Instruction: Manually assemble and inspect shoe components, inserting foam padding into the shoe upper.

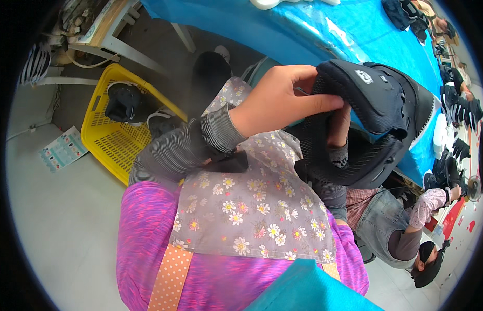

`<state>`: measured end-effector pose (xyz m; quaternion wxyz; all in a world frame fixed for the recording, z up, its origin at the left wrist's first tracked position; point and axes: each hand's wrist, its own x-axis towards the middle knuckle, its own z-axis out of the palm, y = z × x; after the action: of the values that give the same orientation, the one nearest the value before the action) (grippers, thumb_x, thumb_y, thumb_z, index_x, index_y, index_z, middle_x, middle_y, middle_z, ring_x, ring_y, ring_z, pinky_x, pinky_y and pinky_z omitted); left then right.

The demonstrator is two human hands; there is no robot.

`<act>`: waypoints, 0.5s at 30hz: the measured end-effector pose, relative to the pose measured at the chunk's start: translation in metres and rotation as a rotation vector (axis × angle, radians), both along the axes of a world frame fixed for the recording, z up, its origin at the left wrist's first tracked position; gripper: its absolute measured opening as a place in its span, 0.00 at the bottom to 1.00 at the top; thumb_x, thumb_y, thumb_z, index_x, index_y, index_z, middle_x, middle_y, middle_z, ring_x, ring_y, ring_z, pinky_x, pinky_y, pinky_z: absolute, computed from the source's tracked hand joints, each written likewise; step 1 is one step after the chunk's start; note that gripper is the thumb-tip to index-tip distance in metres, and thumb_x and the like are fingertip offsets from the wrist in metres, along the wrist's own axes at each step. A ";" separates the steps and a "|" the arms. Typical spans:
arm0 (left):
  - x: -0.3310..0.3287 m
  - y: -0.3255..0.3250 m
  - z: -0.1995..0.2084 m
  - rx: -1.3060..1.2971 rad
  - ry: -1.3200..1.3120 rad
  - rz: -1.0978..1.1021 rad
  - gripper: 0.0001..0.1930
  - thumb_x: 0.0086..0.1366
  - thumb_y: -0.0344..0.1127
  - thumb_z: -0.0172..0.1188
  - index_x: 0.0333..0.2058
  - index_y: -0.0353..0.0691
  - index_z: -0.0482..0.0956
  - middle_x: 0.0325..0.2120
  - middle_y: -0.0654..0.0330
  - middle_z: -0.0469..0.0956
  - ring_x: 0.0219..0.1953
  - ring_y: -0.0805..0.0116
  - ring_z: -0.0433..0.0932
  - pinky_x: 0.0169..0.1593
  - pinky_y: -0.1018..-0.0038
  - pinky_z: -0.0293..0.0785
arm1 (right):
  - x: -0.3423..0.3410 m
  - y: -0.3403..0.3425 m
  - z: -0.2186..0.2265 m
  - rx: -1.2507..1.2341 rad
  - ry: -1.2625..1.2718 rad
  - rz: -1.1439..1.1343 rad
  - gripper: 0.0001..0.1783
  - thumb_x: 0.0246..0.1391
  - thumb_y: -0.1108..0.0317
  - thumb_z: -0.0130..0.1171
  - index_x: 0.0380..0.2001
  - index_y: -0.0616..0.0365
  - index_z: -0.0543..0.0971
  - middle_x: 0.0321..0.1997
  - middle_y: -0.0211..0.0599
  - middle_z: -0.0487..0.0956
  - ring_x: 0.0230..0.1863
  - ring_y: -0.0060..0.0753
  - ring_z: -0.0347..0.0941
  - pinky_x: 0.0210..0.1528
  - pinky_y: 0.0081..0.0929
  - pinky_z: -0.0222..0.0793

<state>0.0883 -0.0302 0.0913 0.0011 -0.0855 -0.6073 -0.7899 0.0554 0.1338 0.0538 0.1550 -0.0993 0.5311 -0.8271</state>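
A black shoe upper (376,96) with a padded collar and a jagged light edge is held up in front of me, over the edge of the blue-covered table. My left hand (283,98) pinches the upper's padded edge between thumb and fingers. Through the opening of the upper shows part of my right hand (338,126), with its wrist inside the black material. The right fingertips are hidden behind the left thumb and the padded edge, where that hand seems to grip too. A grey floral apron (252,202) covers my lap below.
Left of me, a yellow plastic basket (109,140) on the floor holds dark shoes (123,102). A printed sheet (63,149) lies beside it. The blue table cover (283,28) spans the far side, with black shoes (402,15) on it. Another person (389,223) sits close on the right.
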 end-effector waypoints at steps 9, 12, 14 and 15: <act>0.003 -0.007 -0.001 -0.353 0.081 0.175 0.13 0.66 0.30 0.58 0.48 0.31 0.78 0.31 0.60 0.82 0.35 0.82 0.74 0.39 0.79 0.74 | 0.001 -0.005 -0.006 -0.021 -0.007 0.033 0.20 0.62 0.55 0.57 0.51 0.57 0.73 0.44 0.35 0.77 0.43 0.28 0.73 0.46 0.26 0.70; 0.004 -0.008 -0.004 -0.417 0.158 0.246 0.13 0.64 0.30 0.59 0.47 0.32 0.79 0.30 0.57 0.82 0.32 0.80 0.76 0.35 0.78 0.75 | 0.000 -0.005 -0.008 -0.034 -0.007 0.044 0.20 0.62 0.56 0.57 0.51 0.57 0.73 0.44 0.35 0.77 0.43 0.28 0.73 0.46 0.26 0.70; 0.005 -0.007 -0.005 -0.436 0.166 0.256 0.13 0.64 0.30 0.59 0.47 0.33 0.79 0.30 0.56 0.82 0.31 0.77 0.78 0.36 0.78 0.75 | -0.001 -0.004 -0.010 -0.052 -0.006 0.054 0.20 0.62 0.57 0.57 0.51 0.57 0.73 0.45 0.35 0.77 0.43 0.28 0.73 0.46 0.26 0.70; 0.006 -0.007 -0.004 -0.450 0.173 0.262 0.13 0.64 0.30 0.59 0.47 0.33 0.79 0.30 0.54 0.82 0.31 0.74 0.80 0.36 0.77 0.75 | -0.001 -0.004 -0.010 -0.057 -0.005 0.056 0.19 0.62 0.58 0.58 0.51 0.57 0.73 0.45 0.35 0.77 0.43 0.28 0.73 0.46 0.26 0.70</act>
<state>0.0941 -0.0369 0.0875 0.1361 -0.0715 -0.7710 -0.6179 0.0544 0.1301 0.0436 0.1767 -0.1166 0.5039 -0.8374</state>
